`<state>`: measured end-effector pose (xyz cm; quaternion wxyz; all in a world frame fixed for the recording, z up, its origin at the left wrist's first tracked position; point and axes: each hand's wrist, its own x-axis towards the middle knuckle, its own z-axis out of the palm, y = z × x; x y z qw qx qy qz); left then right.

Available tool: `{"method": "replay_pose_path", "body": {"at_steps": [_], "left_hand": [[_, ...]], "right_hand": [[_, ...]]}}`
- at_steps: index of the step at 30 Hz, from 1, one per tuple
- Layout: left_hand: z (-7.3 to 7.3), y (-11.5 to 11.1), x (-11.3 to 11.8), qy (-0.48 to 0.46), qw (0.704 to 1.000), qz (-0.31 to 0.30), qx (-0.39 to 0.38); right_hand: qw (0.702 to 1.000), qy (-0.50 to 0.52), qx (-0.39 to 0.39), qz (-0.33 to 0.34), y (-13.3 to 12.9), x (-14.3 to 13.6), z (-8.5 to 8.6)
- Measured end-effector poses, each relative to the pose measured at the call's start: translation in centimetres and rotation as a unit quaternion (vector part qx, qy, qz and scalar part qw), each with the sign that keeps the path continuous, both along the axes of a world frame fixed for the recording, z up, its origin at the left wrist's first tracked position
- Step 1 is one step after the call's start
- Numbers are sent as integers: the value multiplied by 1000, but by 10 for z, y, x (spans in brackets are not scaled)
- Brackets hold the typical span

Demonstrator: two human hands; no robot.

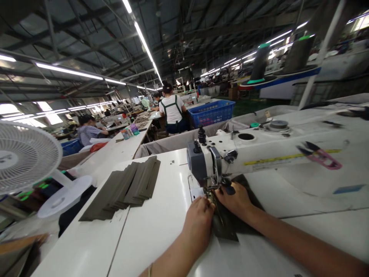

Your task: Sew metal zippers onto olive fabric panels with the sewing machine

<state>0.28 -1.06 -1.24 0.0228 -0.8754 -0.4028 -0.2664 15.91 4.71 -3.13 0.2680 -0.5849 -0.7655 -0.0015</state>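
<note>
A dark olive fabric piece (226,225) lies under the needle area of the white sewing machine (207,161). My left hand (200,215) is closed on the fabric's left edge, just in front of the presser foot. Right of the foot, my right hand (235,198) presses on the same fabric with its fingers bent; its fingertips are partly hidden by the machine head. To the left on the white table (155,231), a fanned stack of similar dark fabric pieces (123,188) lies flat.
Pink-handled snips (324,157) lie on the machine's arm near a yellow tape measure (276,158). A white fan (29,157) stands at the left. Beyond the table are a blue basket (213,111) and seated people (173,107). Thread cones (259,63) stand at upper right.
</note>
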Motion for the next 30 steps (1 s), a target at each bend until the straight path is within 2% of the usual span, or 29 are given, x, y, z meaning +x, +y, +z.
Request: {"method": "replay_pose_path", "body": {"at_steps": [2,4,6,8,11,19,26,30], "left_hand": [[0,-1,-2,-11,1000,5,-16],[0,-2,-3,-26,999,3,-30],[0,-2,-4,-33,999,-5,-31],[-2,-2,-3,-28,999,-9,-13],[-4,-3,-1,-10,1000,-10,18],[-4,-3,0,17,999,-12,44],[0,7,-2,23,1000,-12,14],[8,3,-7,22,999,-22,-38]], "right_hand": [[999,-9,13,32,-14,7,5],[992,-26,42,118,-36,18,9],[970,-48,79,224,-57,27,10],[951,-61,99,285,-72,33,9],[949,-67,97,293,-80,33,6],[954,-56,91,279,-75,26,6],[959,-77,7,272,-64,23,11],[956,-18,-35,292,-56,25,21]]}}
